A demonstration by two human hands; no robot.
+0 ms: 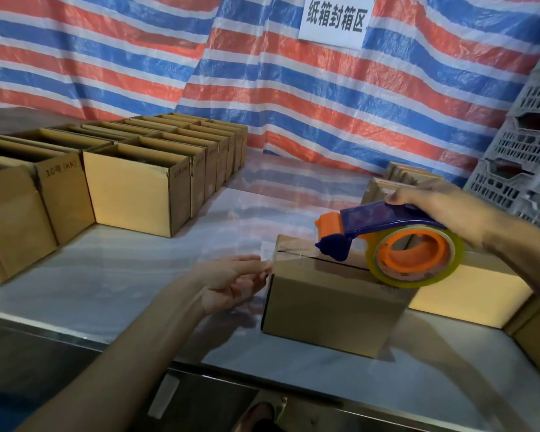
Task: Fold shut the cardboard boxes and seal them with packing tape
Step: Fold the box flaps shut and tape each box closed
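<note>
White table [106, 285], metal rim nearest. Just past the rim, left hand [231, 282], thumb and fingertips pinched on the free end of clear tape [270, 255] at the top left edge of the box [334, 307]. Flaps down, seam across the lid, tape stretched over its left end. On the lid, blue-and-orange dispenser [387, 232], right hand [440, 210] clamped round its handle. Wide bare tabletop left of the box. Closed boxes [468, 291] close along its right side. Farther left, rows of open boxes [131, 188], well apart. Behind, striped tarp [293, 104], grey crates [524, 157].
</note>
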